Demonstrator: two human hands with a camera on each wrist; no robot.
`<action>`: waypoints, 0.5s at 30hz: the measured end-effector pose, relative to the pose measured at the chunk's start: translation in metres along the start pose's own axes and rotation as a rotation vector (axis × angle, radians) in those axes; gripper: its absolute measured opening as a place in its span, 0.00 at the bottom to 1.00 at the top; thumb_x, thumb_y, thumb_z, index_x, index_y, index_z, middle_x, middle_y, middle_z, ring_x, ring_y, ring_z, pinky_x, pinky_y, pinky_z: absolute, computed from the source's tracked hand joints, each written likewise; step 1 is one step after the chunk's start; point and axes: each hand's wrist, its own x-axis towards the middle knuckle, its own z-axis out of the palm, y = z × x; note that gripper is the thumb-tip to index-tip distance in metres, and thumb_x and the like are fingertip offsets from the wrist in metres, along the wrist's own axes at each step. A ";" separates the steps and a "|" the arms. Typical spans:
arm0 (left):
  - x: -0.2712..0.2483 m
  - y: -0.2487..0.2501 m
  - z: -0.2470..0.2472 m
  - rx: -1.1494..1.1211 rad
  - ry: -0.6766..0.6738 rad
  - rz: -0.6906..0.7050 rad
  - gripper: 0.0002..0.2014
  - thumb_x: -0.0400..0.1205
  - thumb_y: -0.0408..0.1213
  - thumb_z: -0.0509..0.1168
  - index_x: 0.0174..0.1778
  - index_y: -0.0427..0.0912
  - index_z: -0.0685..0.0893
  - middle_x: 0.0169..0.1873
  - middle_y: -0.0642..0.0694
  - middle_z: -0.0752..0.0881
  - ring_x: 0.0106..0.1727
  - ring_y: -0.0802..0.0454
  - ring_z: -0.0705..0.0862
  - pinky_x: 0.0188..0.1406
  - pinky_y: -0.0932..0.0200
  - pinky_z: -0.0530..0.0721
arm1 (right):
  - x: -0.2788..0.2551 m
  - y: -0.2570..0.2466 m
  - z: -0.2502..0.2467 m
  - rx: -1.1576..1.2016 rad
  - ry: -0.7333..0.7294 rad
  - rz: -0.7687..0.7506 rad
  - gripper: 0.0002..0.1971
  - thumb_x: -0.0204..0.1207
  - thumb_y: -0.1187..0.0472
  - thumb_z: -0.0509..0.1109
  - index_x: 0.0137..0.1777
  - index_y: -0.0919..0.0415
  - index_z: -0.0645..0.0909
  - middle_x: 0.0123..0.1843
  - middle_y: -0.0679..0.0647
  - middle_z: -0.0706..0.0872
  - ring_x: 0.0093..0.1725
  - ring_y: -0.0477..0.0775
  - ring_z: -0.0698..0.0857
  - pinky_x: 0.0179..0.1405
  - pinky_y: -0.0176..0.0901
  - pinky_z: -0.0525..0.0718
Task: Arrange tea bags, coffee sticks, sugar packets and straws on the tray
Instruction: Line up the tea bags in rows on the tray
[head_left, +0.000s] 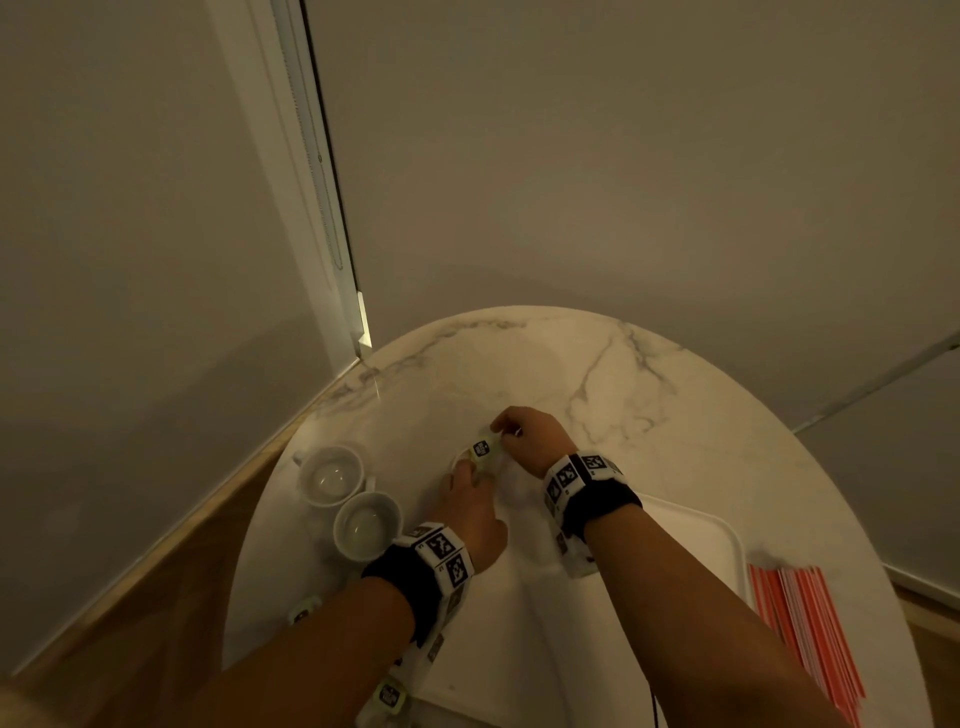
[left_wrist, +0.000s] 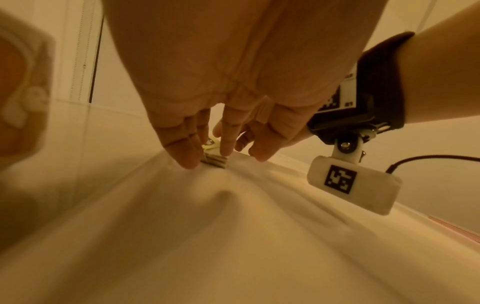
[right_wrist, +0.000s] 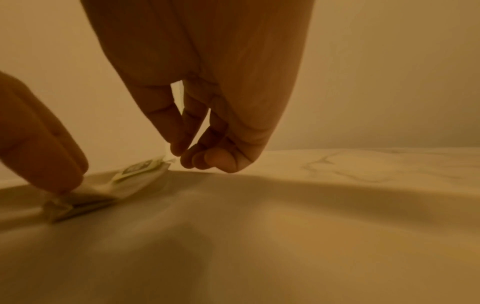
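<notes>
Both hands work at the far end of the white tray (head_left: 696, 525). Left hand (head_left: 470, 512) presses straight fingers (left_wrist: 191, 156) on a small stack of tea bags (right_wrist: 109, 189). Right hand (head_left: 527, 434) pinches the far end of the top bag. I think tea bags are being lined up; next, let go softly and fetch more. Red straws (head_left: 810, 629) wait by the round marble table's (head_left: 649, 374) right edge, two white cups (head_left: 345, 496) near its left edge. Grey walls stand behind.

Both hands (head_left: 501, 467) fingertips-down, close together
</notes>
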 end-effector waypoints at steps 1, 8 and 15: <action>-0.001 0.000 0.002 0.017 -0.003 0.008 0.30 0.79 0.39 0.61 0.78 0.45 0.63 0.80 0.42 0.53 0.79 0.40 0.58 0.78 0.48 0.63 | -0.001 0.000 0.000 -0.021 -0.004 -0.006 0.14 0.75 0.66 0.64 0.58 0.57 0.85 0.55 0.56 0.85 0.48 0.52 0.79 0.49 0.39 0.74; -0.004 0.002 0.003 0.023 -0.009 0.016 0.29 0.79 0.41 0.60 0.77 0.43 0.64 0.79 0.44 0.56 0.77 0.42 0.60 0.77 0.50 0.64 | -0.001 -0.011 0.010 -0.202 -0.038 -0.057 0.10 0.80 0.60 0.67 0.57 0.60 0.85 0.58 0.58 0.82 0.58 0.60 0.81 0.55 0.44 0.76; -0.002 0.010 -0.027 -0.492 0.295 -0.084 0.16 0.84 0.40 0.59 0.68 0.44 0.73 0.67 0.43 0.75 0.68 0.43 0.74 0.70 0.49 0.71 | -0.024 -0.035 -0.022 -0.157 -0.198 -0.162 0.09 0.78 0.66 0.65 0.53 0.59 0.84 0.53 0.56 0.86 0.49 0.52 0.80 0.49 0.40 0.72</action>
